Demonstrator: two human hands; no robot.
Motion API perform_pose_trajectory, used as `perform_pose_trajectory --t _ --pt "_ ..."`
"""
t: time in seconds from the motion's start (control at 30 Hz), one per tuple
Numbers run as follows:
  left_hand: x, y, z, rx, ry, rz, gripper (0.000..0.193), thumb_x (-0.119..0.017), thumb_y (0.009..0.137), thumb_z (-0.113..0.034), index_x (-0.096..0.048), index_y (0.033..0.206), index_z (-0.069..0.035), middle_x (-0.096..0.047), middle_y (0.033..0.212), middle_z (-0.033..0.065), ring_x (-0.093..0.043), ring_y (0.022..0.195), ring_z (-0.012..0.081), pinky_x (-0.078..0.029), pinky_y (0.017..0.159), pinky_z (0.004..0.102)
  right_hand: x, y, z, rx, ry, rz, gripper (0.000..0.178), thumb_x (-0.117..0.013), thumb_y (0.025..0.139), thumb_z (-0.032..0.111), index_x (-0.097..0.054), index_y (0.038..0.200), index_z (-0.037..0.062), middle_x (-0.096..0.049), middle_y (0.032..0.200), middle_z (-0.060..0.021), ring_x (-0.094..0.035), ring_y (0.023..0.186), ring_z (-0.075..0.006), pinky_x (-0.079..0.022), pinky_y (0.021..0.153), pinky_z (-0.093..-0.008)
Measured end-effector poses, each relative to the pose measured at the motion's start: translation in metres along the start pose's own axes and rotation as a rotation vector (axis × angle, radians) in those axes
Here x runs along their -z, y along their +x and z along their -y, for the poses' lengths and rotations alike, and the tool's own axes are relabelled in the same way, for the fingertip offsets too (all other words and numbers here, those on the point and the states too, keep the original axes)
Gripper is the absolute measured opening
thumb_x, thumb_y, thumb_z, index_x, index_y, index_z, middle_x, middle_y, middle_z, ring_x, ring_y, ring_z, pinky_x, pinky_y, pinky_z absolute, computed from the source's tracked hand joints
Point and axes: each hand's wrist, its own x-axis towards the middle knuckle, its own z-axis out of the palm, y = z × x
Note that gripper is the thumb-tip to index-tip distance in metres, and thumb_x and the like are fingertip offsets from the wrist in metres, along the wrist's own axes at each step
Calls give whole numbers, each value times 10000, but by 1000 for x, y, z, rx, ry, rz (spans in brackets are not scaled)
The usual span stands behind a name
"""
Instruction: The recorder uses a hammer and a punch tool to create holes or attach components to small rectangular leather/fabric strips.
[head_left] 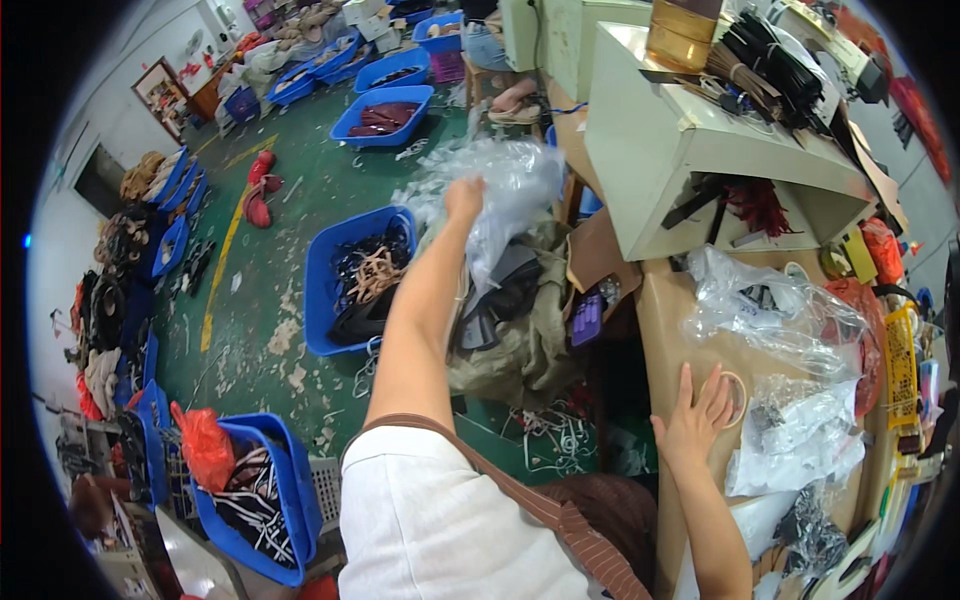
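"Head view, then: how do your fingers stand?"

"My left hand [465, 200], reaching far, looks curled at the clear plastic [525, 180]; blur hides the fingers, so I can't tell whether they grip it. My right hand [691, 418] lies spread at the near part of the tan table [662, 320], seemingly holding nothing, fingertips just beside the ring-shaped roll [743, 400]."

"What could slip?"

"The plastic, I'd say. It looks thin and slick, and it trails toward me over the dark pieces [515, 268] on the olive sack [520, 372]. A loose pinch could lose it, or a snag could drag those pieces along."

"And farther out?"

"The blue basket [318, 310] sits just left of the heap, so anything sliding that way could drop inside. To my right, a careless nudge could push the roll against the crumpled bag [775, 320] beyond."
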Motion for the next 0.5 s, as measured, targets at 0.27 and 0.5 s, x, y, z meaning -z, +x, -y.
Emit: perform_pose_trajectory --t 0.27,0.5 --pt "282 -75 -7 125 -868 -213 364 -569 940 -308 -676 833 23 -679 793 64 -618 698 150 -469 633 304 -6 -7 -4 26 -40 -20 1022 -809 670 259 -229 1508 179 -87 1554 -238 -140 1403 -455 -182 1090 -592" --pt "526 -248 54 357 -859 -494 317 -527 986 -286 -625 983 16 -680 923 105 -655 784 211 -532 731 352 -46 -6 -41 183 -108 -256 1004 -762 728 310 -156 1527 255 -60 1562 -240 -130 1402 -467 -158 1097 -589"
